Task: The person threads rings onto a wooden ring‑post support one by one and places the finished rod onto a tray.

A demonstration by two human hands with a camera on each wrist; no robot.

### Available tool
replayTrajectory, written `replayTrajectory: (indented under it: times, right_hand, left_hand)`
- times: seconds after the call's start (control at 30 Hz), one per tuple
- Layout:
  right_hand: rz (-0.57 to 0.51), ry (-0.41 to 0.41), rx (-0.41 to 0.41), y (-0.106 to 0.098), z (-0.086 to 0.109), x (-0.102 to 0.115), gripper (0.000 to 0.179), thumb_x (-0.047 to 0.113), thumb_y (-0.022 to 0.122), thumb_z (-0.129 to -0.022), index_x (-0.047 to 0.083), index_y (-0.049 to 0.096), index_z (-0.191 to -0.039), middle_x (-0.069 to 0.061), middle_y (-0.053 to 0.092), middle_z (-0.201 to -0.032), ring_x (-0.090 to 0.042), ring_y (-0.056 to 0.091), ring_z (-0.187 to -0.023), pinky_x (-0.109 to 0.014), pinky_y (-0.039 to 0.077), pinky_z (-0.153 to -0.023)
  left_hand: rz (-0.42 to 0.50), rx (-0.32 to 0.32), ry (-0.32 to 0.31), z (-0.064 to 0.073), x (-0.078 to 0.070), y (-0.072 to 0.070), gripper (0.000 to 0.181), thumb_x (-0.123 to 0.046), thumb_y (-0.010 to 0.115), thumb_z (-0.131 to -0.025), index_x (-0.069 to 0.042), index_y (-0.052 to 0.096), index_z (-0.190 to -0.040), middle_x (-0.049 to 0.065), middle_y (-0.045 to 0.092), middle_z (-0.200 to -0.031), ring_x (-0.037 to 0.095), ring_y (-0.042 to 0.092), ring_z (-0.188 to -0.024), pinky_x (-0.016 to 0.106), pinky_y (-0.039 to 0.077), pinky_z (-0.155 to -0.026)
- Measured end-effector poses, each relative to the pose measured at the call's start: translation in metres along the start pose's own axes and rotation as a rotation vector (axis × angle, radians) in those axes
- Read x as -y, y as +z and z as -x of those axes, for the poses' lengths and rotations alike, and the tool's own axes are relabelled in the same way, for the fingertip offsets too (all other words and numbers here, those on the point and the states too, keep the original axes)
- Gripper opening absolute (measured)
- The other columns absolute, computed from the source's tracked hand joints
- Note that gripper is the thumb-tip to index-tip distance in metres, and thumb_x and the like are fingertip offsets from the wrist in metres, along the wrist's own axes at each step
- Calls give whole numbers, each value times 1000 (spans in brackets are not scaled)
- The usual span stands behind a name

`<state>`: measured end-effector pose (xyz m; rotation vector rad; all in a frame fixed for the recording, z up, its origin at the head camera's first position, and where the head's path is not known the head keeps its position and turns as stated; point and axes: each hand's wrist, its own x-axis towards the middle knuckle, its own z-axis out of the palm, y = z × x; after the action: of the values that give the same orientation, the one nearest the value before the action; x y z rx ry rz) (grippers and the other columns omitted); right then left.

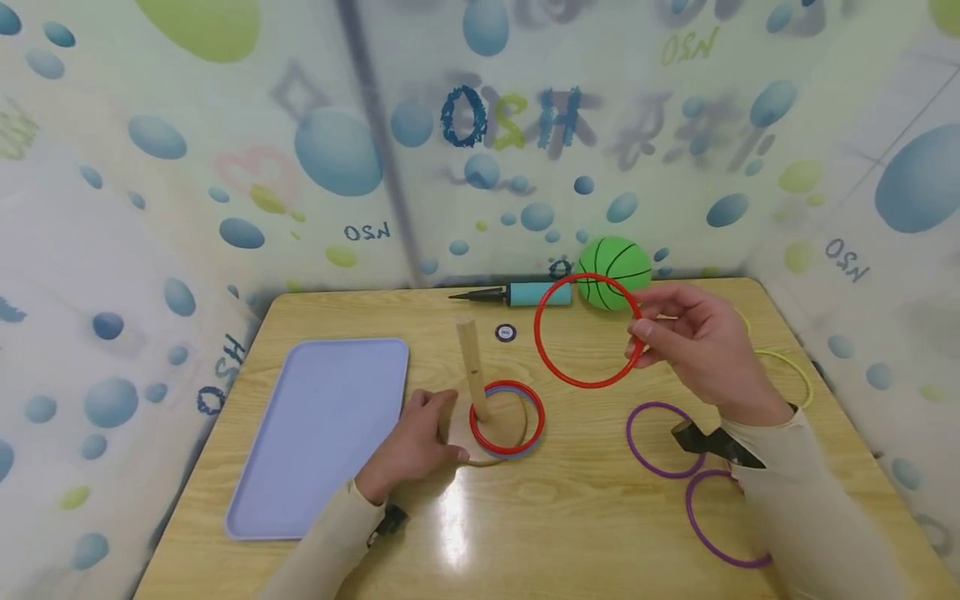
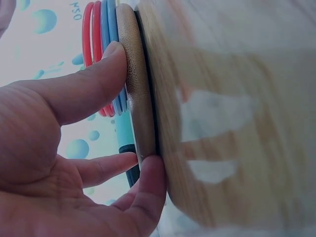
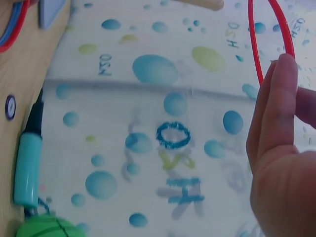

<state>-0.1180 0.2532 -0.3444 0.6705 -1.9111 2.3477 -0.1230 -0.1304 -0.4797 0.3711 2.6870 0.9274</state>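
My right hand (image 1: pixel 693 346) pinches a red ring (image 1: pixel 537 329) between thumb and fingers, holding it up off the table, right of the wooden peg (image 1: pixel 470 362). In the right wrist view, part of this red ring (image 3: pixel 289 37) rises above the fingertips. My left hand (image 1: pixel 411 442) grips the left edge of the peg's round wooden base (image 1: pixel 506 427). The left wrist view shows the thumb and fingers against the base's rim (image 2: pixel 138 84). Red rings (image 2: pixel 87 34) and blue rings (image 2: pixel 104 24) lie stacked on the base around the peg.
A lavender tray (image 1: pixel 322 417) lies left. Purple rings (image 1: pixel 630 437) and yellow rings (image 1: pixel 808 387) lie on the right, partly behind my right arm. At the back are a teal pump (image 1: pixel 540 293), a green ball (image 1: pixel 615 258) and a round chip (image 1: pixel 506 333). Patterned walls enclose the table.
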Motion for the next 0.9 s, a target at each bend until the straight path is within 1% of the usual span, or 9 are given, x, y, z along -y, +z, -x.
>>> replayTrajectory:
  times: [0.13,0.2,0.27,0.37,0.43,0.6,0.7,0.83,0.9]
  right_hand:
    - [-54,-4,4,18,-9,-2,34,-18,58,-98,-4,67,-127,-5,73,-94,-18,76,-78,-32,64,-67]
    - [-59,8,0,27,-13,-3,33,-16,59,-99,-2,68,-127,-4,73,-94,-16,76,-77,-32,64,-67]
    - [-77,30,6,35,-17,-5,33,-15,60,-99,0,69,-127,-4,73,-94,-15,76,-77,-32,64,-68]
    - [-62,68,8,46,-23,-8,31,-10,63,-100,4,70,-126,-2,72,-94,-14,75,-78,-33,65,-69]
    - [-79,94,17,51,-28,-12,30,-8,65,-100,5,70,-126,-3,71,-95,-15,75,-79,-34,65,-69]
    - [-122,153,12,66,-39,-25,28,0,72,-98,9,70,-125,-3,70,-96,-14,75,-77,-36,65,-69]
    - [-131,192,6,74,-44,-34,27,1,73,-97,11,70,-122,-3,69,-96,-13,74,-76,-36,65,-69]
    - [-144,243,5,80,-46,-48,27,1,74,-97,11,70,-121,-3,68,-95,-12,74,-77,-36,65,-70]
    - [-139,271,-2,81,-46,-55,28,3,75,-97,8,68,-123,-4,67,-96,-12,73,-77,-35,65,-70]
  left_hand:
    - [-8,9,6,-1,-1,-1,94,-26,96,-78,-7,48,-157,21,50,-138,32,52,-122,51,50,-104]
    - [-14,9,10,0,-1,-1,94,-27,96,-78,-7,48,-157,20,50,-137,31,52,-121,50,50,-103]
    - [-18,7,16,0,-1,-1,94,-27,96,-78,-7,48,-157,19,51,-137,31,51,-120,50,50,-102]
    - [-19,4,19,0,-1,-1,94,-26,96,-78,-7,48,-157,19,50,-137,31,51,-121,50,50,-102]
    - [-21,3,20,0,-1,-1,94,-26,96,-78,-7,48,-157,20,51,-137,31,51,-121,50,50,-102]
    - [-26,-1,19,0,-1,-1,93,-26,95,-78,-7,49,-156,20,51,-136,31,51,-121,50,50,-102]
    - [-24,-14,29,1,0,0,92,-25,96,-78,-6,50,-155,21,51,-135,32,51,-122,50,50,-102]
    - [-15,-26,52,4,0,0,90,-23,96,-78,-4,51,-154,23,52,-135,35,51,-126,53,49,-104]
    - [-18,-27,61,5,-1,0,90,-22,96,-78,-3,51,-153,24,52,-136,36,50,-127,54,49,-105]
